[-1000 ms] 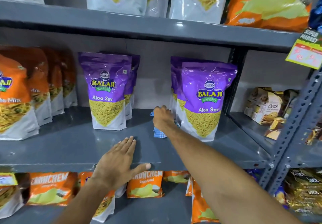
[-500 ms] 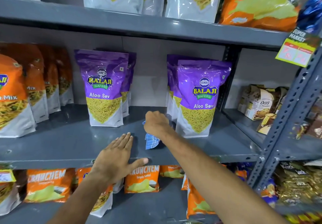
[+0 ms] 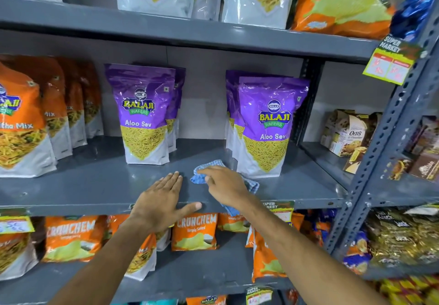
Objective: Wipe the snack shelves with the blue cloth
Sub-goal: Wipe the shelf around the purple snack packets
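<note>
The blue checked cloth lies on the grey middle shelf, in the gap between two groups of purple Aloo Sev bags. My right hand presses down on the cloth near the shelf's front edge; part of the cloth hangs over that edge under my wrist. My left hand rests flat on the shelf just left of the cloth, fingers spread, thumb along the front lip, holding nothing.
Purple Aloo Sev bags stand left and right of the cloth. Orange mix bags fill the shelf's left end. Orange Crunchem bags sit on the shelf below. A slotted upright and boxed goods are at right.
My right hand has pulled the cloth from deep between the purple bags toward the shelf's front edge. My left hand has stayed flat in the same spot.
</note>
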{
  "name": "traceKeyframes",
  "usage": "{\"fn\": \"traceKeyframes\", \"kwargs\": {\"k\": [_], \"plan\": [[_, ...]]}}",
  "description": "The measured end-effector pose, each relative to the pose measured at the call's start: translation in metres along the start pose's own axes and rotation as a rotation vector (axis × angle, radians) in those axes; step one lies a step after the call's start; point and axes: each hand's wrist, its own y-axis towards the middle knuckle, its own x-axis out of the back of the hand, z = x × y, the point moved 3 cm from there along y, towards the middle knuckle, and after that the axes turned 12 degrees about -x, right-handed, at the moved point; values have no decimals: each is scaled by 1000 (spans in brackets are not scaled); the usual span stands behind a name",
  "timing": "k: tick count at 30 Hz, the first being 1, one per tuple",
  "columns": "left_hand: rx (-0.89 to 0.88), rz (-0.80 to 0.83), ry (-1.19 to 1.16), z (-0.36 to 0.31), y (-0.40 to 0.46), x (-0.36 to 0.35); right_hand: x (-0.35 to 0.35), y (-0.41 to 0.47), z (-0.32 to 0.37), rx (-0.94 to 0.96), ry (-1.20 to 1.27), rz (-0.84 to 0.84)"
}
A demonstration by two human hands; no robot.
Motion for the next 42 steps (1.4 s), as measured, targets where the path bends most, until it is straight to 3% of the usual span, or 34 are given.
{"fn": "traceKeyframes", "kwargs": {"k": [5, 10, 14, 17, 21, 26, 31, 36, 42], "plan": [[1, -37, 3, -5, -5, 3, 6, -62, -3, 93, 33, -130], [53, -303, 123, -26, -27, -18, 0, -97, -5, 146, 0, -233], [3, -474, 118, -61, -72, -75, -16, -121, -10, 224, 16, -235], [-18, -327, 94, -67, -102, -139, -49, -145, -18, 248, 74, -78], [97, -80, 39, -57, -131, -215, -130, -168, -46, 182, -14, 208], [105, 79, 39, -48, -141, -284, -208, -165, -77, 131, -23, 369], [43, 181, 39, -42, -112, -335, -273, -134, -106, 130, -59, 390], [88, 51, -65, -27, -76, -370, -327, -117, -137, 292, -88, 343], [123, 55, -49, -21, -54, -374, -336, -120, -144, 327, -111, 298]]}}
